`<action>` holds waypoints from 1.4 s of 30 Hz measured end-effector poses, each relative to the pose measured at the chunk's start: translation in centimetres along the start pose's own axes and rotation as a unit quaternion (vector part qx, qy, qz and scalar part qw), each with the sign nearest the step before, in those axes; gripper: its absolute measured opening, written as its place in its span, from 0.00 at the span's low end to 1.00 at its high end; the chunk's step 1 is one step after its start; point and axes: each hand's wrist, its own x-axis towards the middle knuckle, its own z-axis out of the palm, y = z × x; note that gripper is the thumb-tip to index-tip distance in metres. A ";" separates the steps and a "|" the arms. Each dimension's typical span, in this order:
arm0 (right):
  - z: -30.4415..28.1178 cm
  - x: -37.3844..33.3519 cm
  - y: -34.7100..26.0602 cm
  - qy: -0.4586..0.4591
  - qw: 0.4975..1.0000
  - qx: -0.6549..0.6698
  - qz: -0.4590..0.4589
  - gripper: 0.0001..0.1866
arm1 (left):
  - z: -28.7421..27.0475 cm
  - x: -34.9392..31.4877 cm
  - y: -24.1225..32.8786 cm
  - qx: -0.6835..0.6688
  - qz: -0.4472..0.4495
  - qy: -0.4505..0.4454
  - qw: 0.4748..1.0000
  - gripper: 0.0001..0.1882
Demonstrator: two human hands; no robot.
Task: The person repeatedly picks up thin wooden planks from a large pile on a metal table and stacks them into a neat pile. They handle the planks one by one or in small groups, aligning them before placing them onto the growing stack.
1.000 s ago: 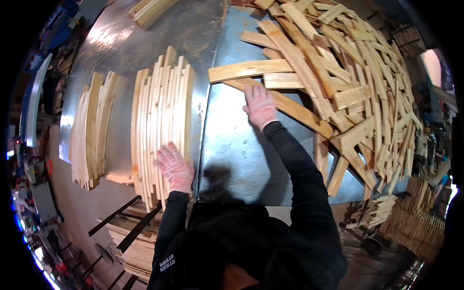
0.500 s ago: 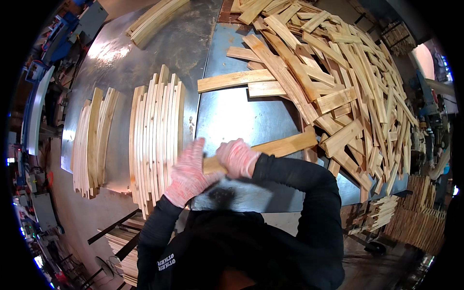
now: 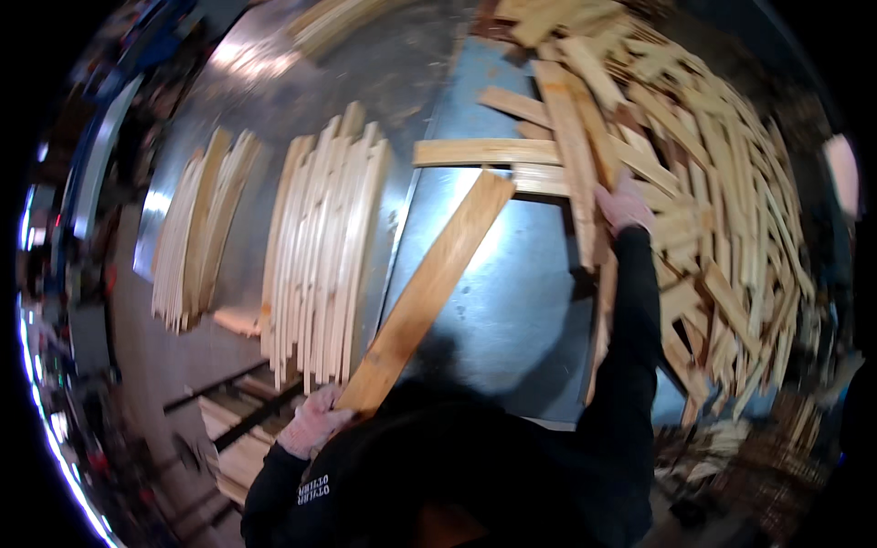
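Observation:
Both my hands wear pale pink-and-white gloves. Low on the left, my left hand point(image 3: 315, 422) is closed round the near end of a wooden board point(image 3: 431, 288). That board slants up and away to the right over the metal table. My right arm is stretched toward the loose pile, and my right hand point(image 3: 627, 206) is closed about the near end of a long darker board point(image 3: 594, 128). Its fingers are slightly blurred and lie on either side of that end. A paler board point(image 3: 565, 151) lies just left of it.
A wide stack of boards on edge point(image 3: 324, 247) and a narrower stack point(image 3: 201, 228) stand on the metal table point(image 3: 493, 338) at left. More boards point(image 3: 343, 23) lie at the far edge. A large jumbled pile of boards point(image 3: 731, 192) covers the right side.
My left hand has moved down toward me, tilting the board up from its level position. My right hand has left that board and reached out to the pile. The view has shifted.

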 end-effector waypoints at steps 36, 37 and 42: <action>9.1 -17.2 -13.5 -0.060 0.947 0.309 -0.069 0.33 | -37.4 11.1 -7.7 0.455 -0.074 0.487 0.742 0.25; 9.0 -20.4 -15.8 -0.068 0.949 0.303 -0.047 0.33 | -38.3 11.5 -8.1 0.408 -0.081 0.488 0.767 0.26; 15.2 -26.6 -17.4 -0.087 0.920 0.383 -0.020 0.34 | -40.0 14.4 -11.9 0.310 -0.057 0.507 0.802 0.30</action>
